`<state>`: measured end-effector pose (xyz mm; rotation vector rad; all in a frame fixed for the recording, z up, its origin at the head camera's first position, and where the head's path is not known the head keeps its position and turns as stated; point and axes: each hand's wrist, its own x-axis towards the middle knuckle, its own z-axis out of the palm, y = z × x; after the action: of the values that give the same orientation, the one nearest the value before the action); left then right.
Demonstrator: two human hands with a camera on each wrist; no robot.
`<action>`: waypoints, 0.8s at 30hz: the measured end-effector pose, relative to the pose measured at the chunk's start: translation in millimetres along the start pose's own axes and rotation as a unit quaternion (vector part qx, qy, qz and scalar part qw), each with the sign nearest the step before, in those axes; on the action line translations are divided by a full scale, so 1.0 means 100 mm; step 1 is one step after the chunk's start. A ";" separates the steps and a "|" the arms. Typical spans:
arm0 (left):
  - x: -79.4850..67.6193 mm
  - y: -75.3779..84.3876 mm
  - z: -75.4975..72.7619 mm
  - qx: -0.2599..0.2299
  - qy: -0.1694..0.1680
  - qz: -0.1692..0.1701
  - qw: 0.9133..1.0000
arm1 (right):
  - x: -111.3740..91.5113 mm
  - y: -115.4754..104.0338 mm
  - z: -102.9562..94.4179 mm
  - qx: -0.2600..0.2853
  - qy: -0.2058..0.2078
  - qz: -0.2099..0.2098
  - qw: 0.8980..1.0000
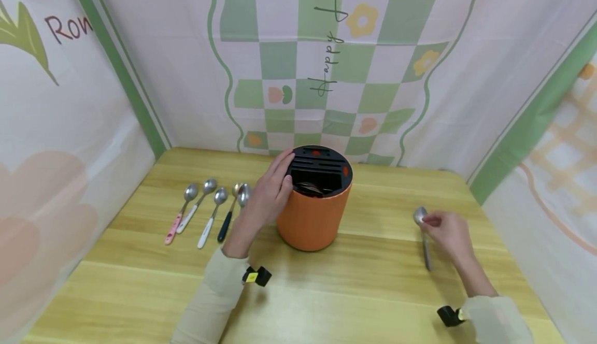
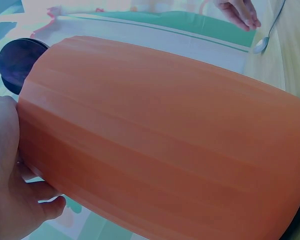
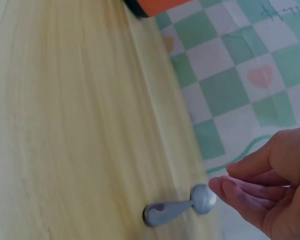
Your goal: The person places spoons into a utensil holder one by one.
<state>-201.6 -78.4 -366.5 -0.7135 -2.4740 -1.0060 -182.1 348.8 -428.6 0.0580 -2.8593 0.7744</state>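
An orange ribbed utensil holder (image 1: 311, 222) with a black slotted top (image 1: 314, 162) stands upright on the wooden table. My left hand (image 1: 266, 194) rests on the left side of its rim, fingers stretched along the top edge; in the left wrist view, the orange wall fills most of the picture. At the right lies a metal spoon (image 1: 426, 248), its bowl toward the back. My right hand (image 1: 450, 232) hovers just over that bowl, thumb and fingertips close together. A gap shows between this hand (image 2: 238, 12) and the spoon (image 2: 261, 46) in the left wrist view.
Left of the holder lie several spoons: one with a pink handle (image 1: 173, 229), white-handled ones (image 1: 205, 232) and one with a dark handle (image 1: 225, 227). Another spoon (image 1: 243, 195) is partly hidden by my left arm. A patterned curtain (image 1: 317, 64) borders the table's back.
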 end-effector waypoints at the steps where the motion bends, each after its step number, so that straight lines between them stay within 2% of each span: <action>1: 0.00 0.00 0.00 -0.001 0.001 0.001 1.000 | 0.01 0.04 0.00 -0.002 -0.005 0.005 1.000; 5: 0.00 0.00 0.00 -0.001 0.008 0.008 1.000 | 0.02 0.14 0.01 -0.022 -0.024 0.026 0.999; 11: 0.00 0.00 0.00 -0.004 0.015 0.010 1.000 | 0.05 0.22 -0.01 -0.047 -0.079 0.047 0.995; 20: 0.00 0.01 0.00 -0.005 0.011 0.006 1.000 | 0.11 0.20 -0.03 -0.059 -0.147 0.061 0.986; 24: 0.00 0.01 0.01 -0.006 0.010 0.002 1.000 | 0.12 0.17 0.00 -0.072 -0.155 0.068 0.983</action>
<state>-200.9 -77.3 -366.5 -0.7083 -2.4497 -1.0231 -195.7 363.5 -434.5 -0.0407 -3.2354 0.6273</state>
